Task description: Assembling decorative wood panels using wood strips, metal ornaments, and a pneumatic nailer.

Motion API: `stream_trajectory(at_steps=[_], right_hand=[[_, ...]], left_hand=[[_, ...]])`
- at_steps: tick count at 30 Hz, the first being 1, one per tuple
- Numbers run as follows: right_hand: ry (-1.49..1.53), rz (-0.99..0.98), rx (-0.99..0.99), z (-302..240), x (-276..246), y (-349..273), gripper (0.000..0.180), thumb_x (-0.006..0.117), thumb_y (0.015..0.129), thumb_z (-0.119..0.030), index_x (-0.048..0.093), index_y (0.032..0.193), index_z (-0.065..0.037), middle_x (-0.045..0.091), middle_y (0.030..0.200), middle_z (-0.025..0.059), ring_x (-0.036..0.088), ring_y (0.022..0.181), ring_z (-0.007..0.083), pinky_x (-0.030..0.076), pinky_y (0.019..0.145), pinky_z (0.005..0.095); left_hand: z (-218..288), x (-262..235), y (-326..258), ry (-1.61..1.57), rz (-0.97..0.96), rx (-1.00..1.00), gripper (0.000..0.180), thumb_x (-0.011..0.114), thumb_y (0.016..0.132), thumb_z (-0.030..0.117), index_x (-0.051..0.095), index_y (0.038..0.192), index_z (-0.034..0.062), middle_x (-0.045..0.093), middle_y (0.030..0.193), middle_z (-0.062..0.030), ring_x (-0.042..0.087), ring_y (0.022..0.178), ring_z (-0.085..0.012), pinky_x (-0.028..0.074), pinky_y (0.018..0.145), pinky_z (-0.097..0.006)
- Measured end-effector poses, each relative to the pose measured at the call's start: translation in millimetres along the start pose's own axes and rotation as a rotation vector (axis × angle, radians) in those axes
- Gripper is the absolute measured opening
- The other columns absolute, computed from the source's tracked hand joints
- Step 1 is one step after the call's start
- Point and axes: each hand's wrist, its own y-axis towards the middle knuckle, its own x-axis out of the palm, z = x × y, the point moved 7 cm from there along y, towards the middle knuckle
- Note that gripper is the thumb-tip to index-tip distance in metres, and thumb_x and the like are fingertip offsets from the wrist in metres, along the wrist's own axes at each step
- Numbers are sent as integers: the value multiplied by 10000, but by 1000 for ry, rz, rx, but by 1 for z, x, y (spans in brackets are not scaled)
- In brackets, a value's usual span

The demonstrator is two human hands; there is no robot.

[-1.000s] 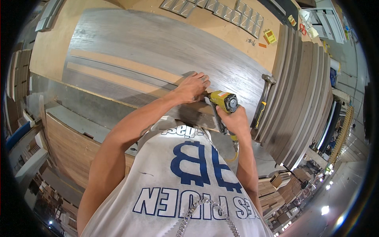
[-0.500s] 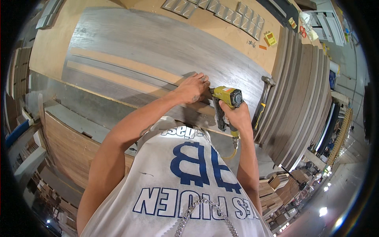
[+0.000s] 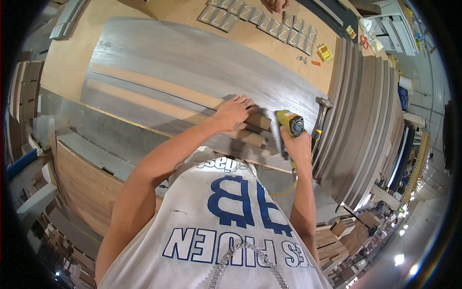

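My left hand (image 3: 234, 113) is closed over two long wooden strips near their right ends, fingers curled on the far strip (image 3: 178, 91). The near strip (image 3: 139, 99) runs alongside, a narrow gap between them. Both strips lie on a large grey wood-grain board (image 3: 202, 58). In my right hand (image 3: 298, 143) is a yellow-green nail gun (image 3: 290, 120), gripped by its handle and slightly blurred. Its nose is apart from the strips, to the right of their ends. An air hose (image 3: 288, 190) hangs below it.
A hammer (image 3: 321, 118) lies right of the nail gun, beside stacked grey boards (image 3: 368, 106). Across the bench are grey plates with bent wire-like pieces (image 3: 269, 25), a yellow box (image 3: 325, 52) and red scissors (image 3: 364, 42). Another person's hand (image 3: 276, 5) shows at the far edge.
The nail gun has moved right, away from the strip ends, which now show. My left hand stays on the strips. Another person's hand has appeared at the far edge.
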Motion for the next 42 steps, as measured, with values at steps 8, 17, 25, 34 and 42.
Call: stream_trajectory(at_steps=[8, 17, 25, 34, 42], right_hand=[[-356, 277, -574, -10, 36, -4, 523, 687, 874, -173, 525, 1342, -2, 544, 1326, 208, 523, 1219, 389, 448, 1024, 484], [-257, -194, -680, -5, 87, -18, 760, 760, 828, -293, 420, 1450, -18, 475, 1455, 185, 450, 1332, 383, 413, 1076, 500], [-328, -121, -766, -3, 90, -17, 915, 846, 668, -304, 423, 1412, 19, 515, 1357, 180, 467, 1289, 354, 375, 1090, 470], [-224, -3, -866, -23, 8, -107, 995, 860, 611, -269, 388, 1430, 41, 506, 1177, 221, 495, 1093, 405, 429, 977, 482], [-48, 161, -750, -31, 83, -116, 993, 861, 682, -268, 347, 1456, 83, 485, 1293, 264, 467, 1176, 431, 405, 1014, 519]], left_hand=[[-1, 2, -1, -61, -14, -91, 531, 782, 773, 283, 617, 1216, 40, 547, 1220, -100, 462, 1227, -305, 390, 1038, -432], [-13, -46, -86, -145, 453, -202, 372, 744, 828, 229, 624, 1097, 1, 619, 1106, -161, 593, 1057, -324, 479, 917, -438], [-7, 34, -200, -1139, 533, -1035, 440, 694, 945, 412, 615, 1100, 8, 690, 924, -102, 691, 850, -264, 560, 785, -396], [-32, -29, -148, -2235, 1331, -273, 461, 617, 1007, 298, 490, 1383, 65, 578, 1344, -129, 551, 1281, -279, 471, 1067, -483], [-8, -159, -152, -1852, 1054, -125, 556, 612, 955, 122, 416, 1473, 72, 573, 1344, -145, 558, 1253, -304, 443, 1092, -525]])
